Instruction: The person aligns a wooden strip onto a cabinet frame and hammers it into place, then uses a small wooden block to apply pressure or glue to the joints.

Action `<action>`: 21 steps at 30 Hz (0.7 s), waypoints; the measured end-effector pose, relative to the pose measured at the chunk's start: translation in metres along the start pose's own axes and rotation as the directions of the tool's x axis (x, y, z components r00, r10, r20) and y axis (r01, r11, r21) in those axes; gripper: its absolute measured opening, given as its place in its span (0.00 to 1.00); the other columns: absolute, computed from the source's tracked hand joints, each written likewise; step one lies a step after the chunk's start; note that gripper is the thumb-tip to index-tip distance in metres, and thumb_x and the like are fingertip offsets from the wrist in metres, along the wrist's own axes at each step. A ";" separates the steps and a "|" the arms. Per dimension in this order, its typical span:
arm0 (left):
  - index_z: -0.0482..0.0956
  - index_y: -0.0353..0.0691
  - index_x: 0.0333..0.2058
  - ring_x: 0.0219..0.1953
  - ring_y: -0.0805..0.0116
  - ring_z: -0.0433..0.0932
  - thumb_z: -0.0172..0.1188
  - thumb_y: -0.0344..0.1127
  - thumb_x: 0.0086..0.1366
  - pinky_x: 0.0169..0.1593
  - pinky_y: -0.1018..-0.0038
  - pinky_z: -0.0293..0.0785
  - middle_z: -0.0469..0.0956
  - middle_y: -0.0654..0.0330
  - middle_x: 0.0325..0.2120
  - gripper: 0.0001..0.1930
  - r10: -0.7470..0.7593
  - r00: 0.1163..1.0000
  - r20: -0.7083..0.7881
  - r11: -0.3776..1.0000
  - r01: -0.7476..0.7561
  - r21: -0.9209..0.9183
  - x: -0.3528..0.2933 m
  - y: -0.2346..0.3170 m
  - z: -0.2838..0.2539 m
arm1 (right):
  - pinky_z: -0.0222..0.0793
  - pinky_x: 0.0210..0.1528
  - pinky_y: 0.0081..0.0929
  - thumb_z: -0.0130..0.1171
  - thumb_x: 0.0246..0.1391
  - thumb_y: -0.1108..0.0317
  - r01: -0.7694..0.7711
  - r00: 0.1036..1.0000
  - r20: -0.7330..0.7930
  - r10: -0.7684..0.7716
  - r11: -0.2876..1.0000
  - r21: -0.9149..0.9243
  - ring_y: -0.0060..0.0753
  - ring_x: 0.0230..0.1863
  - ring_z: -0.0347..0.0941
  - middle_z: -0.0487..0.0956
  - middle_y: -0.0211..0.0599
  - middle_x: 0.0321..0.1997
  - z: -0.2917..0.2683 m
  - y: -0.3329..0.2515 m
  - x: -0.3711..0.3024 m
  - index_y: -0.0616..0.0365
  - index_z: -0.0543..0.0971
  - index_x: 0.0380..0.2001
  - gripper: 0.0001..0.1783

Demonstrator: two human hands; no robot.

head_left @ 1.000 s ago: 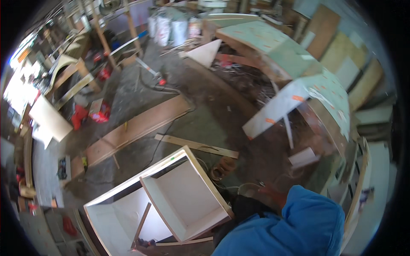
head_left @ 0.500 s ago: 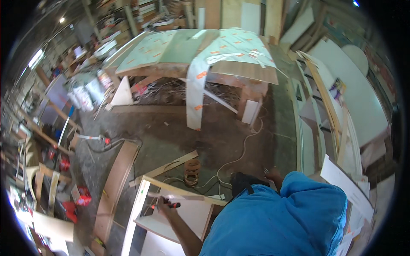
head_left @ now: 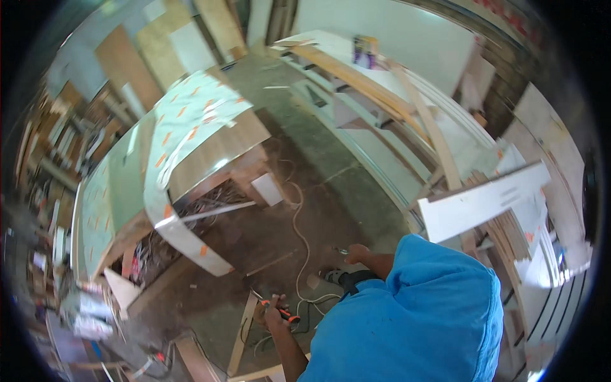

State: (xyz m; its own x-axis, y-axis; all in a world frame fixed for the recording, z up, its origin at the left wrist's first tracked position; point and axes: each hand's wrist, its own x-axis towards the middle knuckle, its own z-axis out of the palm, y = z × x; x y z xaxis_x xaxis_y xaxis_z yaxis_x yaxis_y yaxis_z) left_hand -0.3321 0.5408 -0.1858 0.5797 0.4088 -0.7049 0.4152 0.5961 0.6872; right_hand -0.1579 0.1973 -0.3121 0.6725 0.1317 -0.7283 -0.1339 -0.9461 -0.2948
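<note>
Read the clock with the person in the blue shirt (head_left: pixel 414 312) at its centre and the top of the view as 12.

Hands. The left hand (head_left: pixel 274 311), between 9 and 10 o'clock, has its fingers curled around a tool (head_left: pixel 293 318) with an orange and black grip; the thin end points toward 10. The right hand (head_left: pixel 359 254), between 11 and 12, pinches a small metal piece (head_left: pixel 341 251). From where I stand I cannot tell its kind.

Hazard 1: trip. A pale cable (head_left: pixel 306 249) snakes down from 11 o'clock and loops on the floor near the foot (head_left: pixel 334 276). A step toward the left hand could, in my judgement, hook a loop. The wood strip (head_left: pixel 243 337) at 9, beyond the left hand, could turn an ankle.

Hazard 2: puncture. The tool's thin end is bare. A stumble with both hands occupied would leave neither free to break the fall.

Hazard 3: snagging. At 10 o'clock a sheeted strip (head_left: pixel 197 249) hangs from the table (head_left: pixel 238 137) toward the floor. Brushing past could drag the covering off.

Hazard 4: knock. A white board (head_left: pixel 480 205) projects at 1 o'clock; its near end appears close to the shirt, though depth is unclear. A wide swing of the right elbow could dislodge it if it is only resting there.
</note>
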 end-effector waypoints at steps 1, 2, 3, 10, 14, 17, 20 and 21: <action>0.79 0.37 0.37 0.20 0.69 0.74 0.62 0.38 0.67 0.24 0.73 0.70 0.83 0.58 0.31 0.09 -0.012 0.999 0.032 0.999 0.011 0.038 0.000 -0.004 0.008 | 0.74 0.54 0.47 0.63 0.46 0.48 -0.032 0.999 -0.011 0.033 0.999 0.038 0.55 0.52 0.78 0.82 0.55 0.48 -0.001 0.009 -0.006 0.63 0.83 0.44 0.30; 0.79 0.38 0.37 0.20 0.69 0.73 0.62 0.38 0.67 0.23 0.73 0.69 0.83 0.59 0.30 0.09 -0.071 0.993 0.095 0.996 0.066 0.051 0.000 -0.007 0.014 | 0.74 0.52 0.48 0.63 0.46 0.49 -0.033 0.996 -0.077 0.036 0.998 0.044 0.55 0.50 0.79 0.82 0.55 0.47 0.001 0.018 -0.012 0.63 0.83 0.43 0.29; 0.78 0.40 0.37 0.20 0.69 0.72 0.62 0.39 0.67 0.23 0.72 0.69 0.82 0.59 0.30 0.09 -0.132 0.979 0.153 0.990 0.123 0.067 0.000 -0.013 0.020 | 0.75 0.50 0.49 0.62 0.45 0.51 -0.034 0.989 -0.142 0.040 0.998 0.046 0.55 0.48 0.80 0.82 0.55 0.45 0.005 0.030 -0.021 0.62 0.83 0.42 0.27; 0.77 0.44 0.34 0.20 0.71 0.71 0.62 0.40 0.67 0.24 0.73 0.68 0.81 0.61 0.29 0.08 -0.130 0.968 0.213 0.972 0.082 0.221 -0.043 -0.049 0.012 | 0.75 0.45 0.49 0.63 0.43 0.53 -0.222 0.957 -0.084 0.279 0.885 0.410 0.57 0.43 0.81 0.82 0.58 0.42 0.084 0.127 -0.137 0.66 0.83 0.40 0.27; 0.77 0.45 0.35 0.22 0.70 0.72 0.62 0.41 0.66 0.27 0.73 0.69 0.80 0.63 0.29 0.08 -0.182 0.944 0.275 0.942 0.087 0.324 -0.079 -0.104 -0.001 | 0.75 0.44 0.48 0.64 0.43 0.52 -0.310 0.853 -0.165 0.495 0.736 0.602 0.57 0.43 0.81 0.82 0.60 0.40 0.175 0.221 -0.231 0.67 0.83 0.37 0.26; 0.77 0.43 0.38 0.21 0.69 0.72 0.62 0.42 0.66 0.26 0.73 0.69 0.81 0.62 0.30 0.10 -0.200 0.927 0.318 0.937 0.085 0.339 -0.105 -0.145 -0.008 | 0.75 0.45 0.48 0.64 0.44 0.52 -0.374 0.719 -0.149 0.679 0.558 0.741 0.58 0.44 0.80 0.82 0.60 0.41 0.217 0.268 -0.297 0.67 0.83 0.38 0.27; 0.77 0.40 0.41 0.20 0.68 0.73 0.61 0.43 0.67 0.25 0.72 0.70 0.82 0.59 0.32 0.12 -0.238 0.930 0.279 0.886 0.090 0.455 -0.144 -0.164 0.008 | 0.74 0.48 0.50 0.64 0.47 0.53 -0.358 0.470 -0.190 0.862 0.383 0.852 0.60 0.46 0.79 0.81 0.59 0.45 0.239 0.287 -0.359 0.66 0.79 0.44 0.28; 0.77 0.38 0.42 0.21 0.68 0.74 0.60 0.42 0.67 0.25 0.72 0.71 0.83 0.57 0.33 0.14 -0.223 0.946 0.235 0.831 0.058 0.554 -0.159 -0.164 0.012 | 0.73 0.49 0.51 0.63 0.49 0.53 -0.301 0.315 -0.246 0.917 0.342 0.890 0.62 0.48 0.78 0.81 0.58 0.46 0.232 0.283 -0.381 0.65 0.77 0.47 0.28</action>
State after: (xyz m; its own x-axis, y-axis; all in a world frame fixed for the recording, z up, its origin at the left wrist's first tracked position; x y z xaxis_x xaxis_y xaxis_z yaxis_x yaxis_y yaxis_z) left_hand -0.4842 0.3694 -0.1841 0.6207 0.0911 -0.7788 0.7668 0.1365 0.6272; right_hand -0.6203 -0.0521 -0.2617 0.2679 -0.8985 -0.3478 -0.8961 -0.0997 -0.4326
